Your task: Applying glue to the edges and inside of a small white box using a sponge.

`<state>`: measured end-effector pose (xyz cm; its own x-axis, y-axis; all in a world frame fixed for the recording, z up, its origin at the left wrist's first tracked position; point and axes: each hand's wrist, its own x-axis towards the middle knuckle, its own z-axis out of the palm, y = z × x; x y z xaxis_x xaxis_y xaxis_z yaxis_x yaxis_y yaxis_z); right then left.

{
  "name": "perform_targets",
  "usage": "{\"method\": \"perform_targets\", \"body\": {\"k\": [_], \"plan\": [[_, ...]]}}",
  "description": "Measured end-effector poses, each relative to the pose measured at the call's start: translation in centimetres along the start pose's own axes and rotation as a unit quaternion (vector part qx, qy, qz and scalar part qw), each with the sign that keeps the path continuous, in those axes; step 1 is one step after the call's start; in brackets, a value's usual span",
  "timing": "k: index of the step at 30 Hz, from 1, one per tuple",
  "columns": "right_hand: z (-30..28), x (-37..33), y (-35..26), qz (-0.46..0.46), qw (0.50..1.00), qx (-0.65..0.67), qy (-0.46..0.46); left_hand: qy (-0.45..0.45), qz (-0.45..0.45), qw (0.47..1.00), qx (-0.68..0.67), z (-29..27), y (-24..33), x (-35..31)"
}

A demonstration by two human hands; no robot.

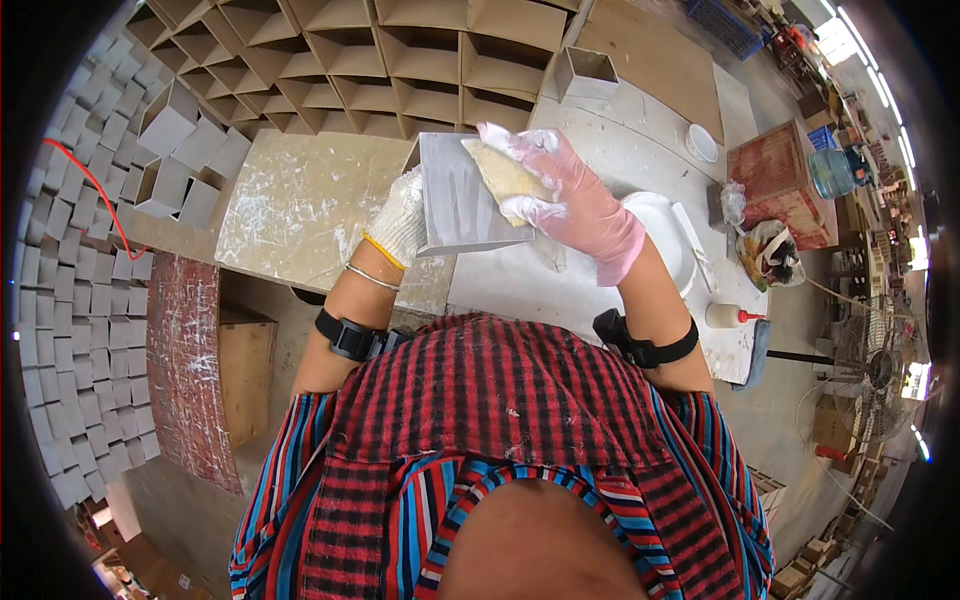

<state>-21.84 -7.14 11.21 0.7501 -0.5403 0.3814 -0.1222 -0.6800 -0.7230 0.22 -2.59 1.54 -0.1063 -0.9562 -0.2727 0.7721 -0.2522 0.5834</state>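
Note:
A grey open-ended box (455,195) is held up over the worktable, with wet-looking streaks down the face toward me. My left hand (400,213), in a white knitted glove, is closed on its left side; its fingertips are partly hidden behind the box. In my right hand (572,195), covered by a pink rubber glove smeared with white, is a pale yellow sponge (505,178). Thumb and fingers pinch the sponge against the right part of the streaked face. Just right of that hand lies a round white dish (660,235) with a flat white strip (692,240) across its edge.
Cardboard compartments (420,50) stand behind the table. Another grey box (587,78) and a small white tub (702,143) sit at the back right. A red-tipped bottle (727,316) is at the near right. Stacked grey boxes (85,300) fill the left; a fan (880,368) stands right.

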Motion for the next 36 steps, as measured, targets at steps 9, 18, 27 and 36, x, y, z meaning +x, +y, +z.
{"method": "perform_targets", "body": {"k": [9, 18, 27, 36], "plan": [[-1.2, -0.9, 2.6, 0.062, 0.983, -0.171, -0.005, 0.005, -0.013, 1.000, -0.006, 0.8, 0.0, -0.3], [-1.7, 1.2, -1.4, 0.028, 0.975, -0.205, 0.076, -0.040, -0.033, 0.999, 0.003, 1.2, -0.5, -0.1], [0.6, -0.5, -0.8, 0.003, 0.980, -0.192, -0.045, 0.022, -0.010, 0.999, 0.048, 2.3, -1.0, -1.5], [0.7, -0.7, -0.6, 0.078, 0.996, 0.045, -0.007, -0.027, -0.035, 0.998, 0.049, 1.5, -1.3, -1.5]]}}
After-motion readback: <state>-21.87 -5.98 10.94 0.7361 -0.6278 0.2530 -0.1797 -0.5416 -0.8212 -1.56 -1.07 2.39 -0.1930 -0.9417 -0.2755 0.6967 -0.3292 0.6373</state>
